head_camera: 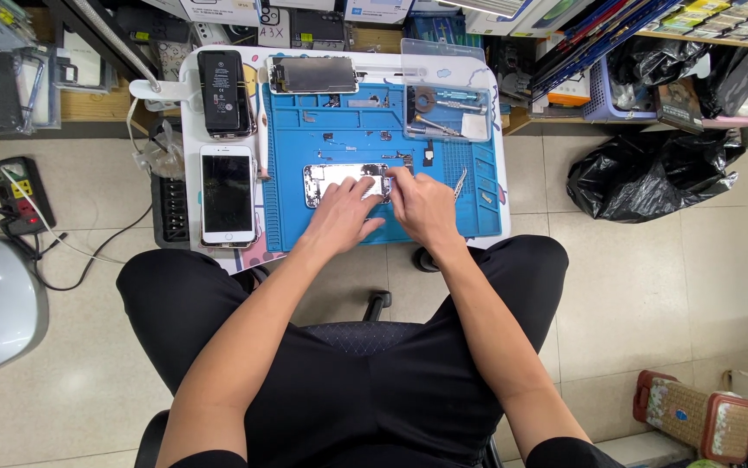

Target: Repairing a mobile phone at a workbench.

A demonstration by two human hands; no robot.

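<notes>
An opened phone chassis (344, 184) lies on the blue repair mat (287, 217), near the desk's (188, 113) front edge. The left hand (342, 214) rests flat on it, fingers spread, pinning it down. The right hand (424, 206) has its fingertips drawn together at the chassis's right end, possibly on a small part; the view is too coarse to tell. The chassis looks light, stiff and thin, its exposed insides fragile; it is best held by its outer metal rim.
</notes>
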